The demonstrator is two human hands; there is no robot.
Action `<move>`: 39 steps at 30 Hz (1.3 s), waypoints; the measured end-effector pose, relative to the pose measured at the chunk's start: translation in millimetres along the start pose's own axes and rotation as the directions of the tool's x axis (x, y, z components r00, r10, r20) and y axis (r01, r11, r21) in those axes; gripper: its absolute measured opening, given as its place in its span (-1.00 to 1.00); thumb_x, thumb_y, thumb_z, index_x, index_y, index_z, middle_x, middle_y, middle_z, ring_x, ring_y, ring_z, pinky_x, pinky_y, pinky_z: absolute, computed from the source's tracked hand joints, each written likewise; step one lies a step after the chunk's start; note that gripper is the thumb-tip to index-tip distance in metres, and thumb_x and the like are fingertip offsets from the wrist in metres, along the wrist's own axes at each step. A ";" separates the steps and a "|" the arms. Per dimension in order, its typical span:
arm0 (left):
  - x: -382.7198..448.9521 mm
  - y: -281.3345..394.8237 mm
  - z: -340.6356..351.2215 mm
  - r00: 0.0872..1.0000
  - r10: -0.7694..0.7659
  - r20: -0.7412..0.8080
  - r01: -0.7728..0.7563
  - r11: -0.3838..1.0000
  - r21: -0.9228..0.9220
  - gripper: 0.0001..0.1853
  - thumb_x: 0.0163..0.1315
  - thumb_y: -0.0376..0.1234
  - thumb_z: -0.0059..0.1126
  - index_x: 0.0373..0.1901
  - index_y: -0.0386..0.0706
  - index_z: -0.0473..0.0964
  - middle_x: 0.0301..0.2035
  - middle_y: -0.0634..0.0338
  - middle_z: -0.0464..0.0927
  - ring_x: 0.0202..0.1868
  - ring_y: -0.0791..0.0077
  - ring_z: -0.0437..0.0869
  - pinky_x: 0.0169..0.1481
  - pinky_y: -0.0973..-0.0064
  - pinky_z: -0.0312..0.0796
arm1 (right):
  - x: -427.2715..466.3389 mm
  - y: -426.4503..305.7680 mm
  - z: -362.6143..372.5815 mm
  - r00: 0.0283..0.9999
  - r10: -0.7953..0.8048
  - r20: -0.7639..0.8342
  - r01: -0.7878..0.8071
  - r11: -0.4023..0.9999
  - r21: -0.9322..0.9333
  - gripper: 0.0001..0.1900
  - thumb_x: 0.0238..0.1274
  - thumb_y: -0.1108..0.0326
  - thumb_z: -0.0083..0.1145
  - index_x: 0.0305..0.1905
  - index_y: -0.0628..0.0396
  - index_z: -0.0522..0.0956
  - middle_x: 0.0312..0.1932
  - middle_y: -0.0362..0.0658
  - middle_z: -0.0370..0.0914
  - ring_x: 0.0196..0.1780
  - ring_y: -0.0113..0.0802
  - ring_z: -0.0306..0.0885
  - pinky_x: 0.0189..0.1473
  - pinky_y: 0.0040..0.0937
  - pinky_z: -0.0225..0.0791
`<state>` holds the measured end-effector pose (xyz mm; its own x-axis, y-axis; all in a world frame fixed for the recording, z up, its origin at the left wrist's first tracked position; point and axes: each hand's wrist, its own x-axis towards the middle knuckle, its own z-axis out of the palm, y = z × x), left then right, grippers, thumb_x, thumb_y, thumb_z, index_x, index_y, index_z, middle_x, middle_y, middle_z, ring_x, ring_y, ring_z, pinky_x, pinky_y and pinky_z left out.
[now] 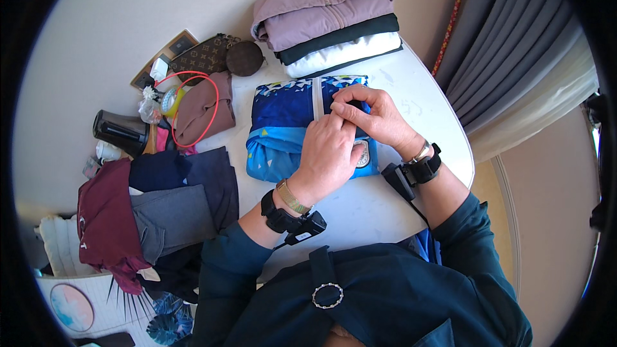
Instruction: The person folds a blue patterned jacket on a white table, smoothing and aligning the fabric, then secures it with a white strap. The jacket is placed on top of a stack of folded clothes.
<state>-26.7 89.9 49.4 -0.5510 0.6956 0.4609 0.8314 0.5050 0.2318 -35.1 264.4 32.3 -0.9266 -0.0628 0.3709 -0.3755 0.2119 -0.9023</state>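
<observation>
A folded blue jacket [282,111] with a white zip and a triangle pattern lies on the white table [424,101] before me. Above its right half my two hands meet. The back of my left hand [327,152] faces up, and its fingertips touch the fingers of my right hand [368,111]. The right thumb and index finger are bent together at the left hand's fingers; whether anything small is between them is hidden. A round badge shows on the jacket beside my left thumb. Each wrist wears a bracelet and a black strapped device.
Folded clothes, topped by a mauve jacket [328,5], are stacked at the back. On the left lie a maroon garment [108,212], grey trousers [173,217], a black cup-like container [123,130], a red cable [218,101] and a patterned brown pouch [200,58]. A grey curtain [511,43] hangs right.
</observation>
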 end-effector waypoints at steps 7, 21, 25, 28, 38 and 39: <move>-7.3 -2.8 2.6 1.000 -0.017 0.008 0.018 0.978 -0.207 -0.72 0.05 -0.47 0.42 -0.19 -0.23 0.56 -0.23 0.03 0.54 -0.16 0.02 0.63 -0.08 0.13 0.46 | 1.1 2.0 -1.2 0.998 -0.055 -0.039 0.051 0.996 -0.079 -0.73 0.33 0.17 0.41 -0.14 0.19 0.76 -0.07 -0.02 0.73 0.04 -0.21 0.63 0.16 -0.25 0.47; -31.3 5.7 -13.9 0.997 -0.004 -0.076 -0.011 0.979 -0.203 -0.73 0.12 -0.49 0.46 -0.19 -0.24 0.53 -0.28 0.03 0.48 -0.22 0.09 0.62 -0.10 0.23 0.51 | 0.1 16.1 -1.5 0.984 0.117 -0.136 -0.169 0.853 -0.494 -0.35 0.32 -0.12 0.33 0.31 0.14 0.59 0.17 0.09 0.66 0.27 0.10 0.56 0.35 -0.05 0.40; -35.5 4.8 -17.1 0.998 -0.019 -0.064 0.007 0.984 -0.175 -0.72 0.07 -0.52 0.45 -0.22 -0.24 0.52 -0.27 0.03 0.51 -0.20 0.06 0.62 -0.10 0.22 0.50 | 0.0 12.5 -4.7 0.966 0.215 -0.145 -0.259 0.788 -0.559 -0.35 0.37 -0.15 0.32 0.34 0.11 0.57 0.22 0.15 0.63 0.18 0.07 0.66 0.23 -0.12 0.52; -37.2 4.7 -18.9 0.997 -0.050 -0.056 0.037 0.976 -0.217 -0.73 0.04 -0.56 0.43 -0.26 -0.24 0.51 -0.28 0.04 0.51 -0.21 0.05 0.62 -0.09 0.21 0.49 | 2.4 11.8 -6.4 0.954 0.238 -0.180 -0.298 0.783 -0.547 -0.36 0.35 -0.19 0.32 0.27 0.11 0.63 0.09 0.16 0.69 0.10 0.07 0.70 0.16 -0.14 0.55; -43.3 -0.7 -17.8 0.990 -0.121 -0.075 0.081 0.912 -0.403 -0.75 0.00 -0.69 0.26 -0.31 -0.26 0.50 -0.32 0.06 0.48 -0.25 0.09 0.61 -0.15 0.29 0.48 | 3.6 12.1 -9.7 0.924 0.300 -0.237 -0.366 0.874 -0.319 -0.48 0.25 -0.05 0.46 0.13 0.11 0.69 -0.10 0.00 0.75 -0.12 -0.26 0.71 -0.01 -0.32 0.58; -43.5 -1.2 -17.8 0.990 -0.116 -0.087 0.070 0.908 -0.413 -0.75 -0.02 -0.69 0.26 -0.32 -0.26 0.51 -0.32 0.06 0.47 -0.26 0.10 0.60 -0.15 0.29 0.47 | 3.2 12.2 -8.3 0.928 0.292 -0.232 -0.352 0.891 -0.287 -0.51 0.25 0.00 0.48 0.13 0.11 0.69 -0.10 -0.03 0.75 -0.13 -0.29 0.70 -0.01 -0.33 0.57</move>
<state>-2.5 50.0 44.3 -0.6351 0.5857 0.5036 0.7459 0.2958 0.5967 -42.5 274.9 24.3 -0.9643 0.2298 0.1316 -0.0020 0.4905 -0.8714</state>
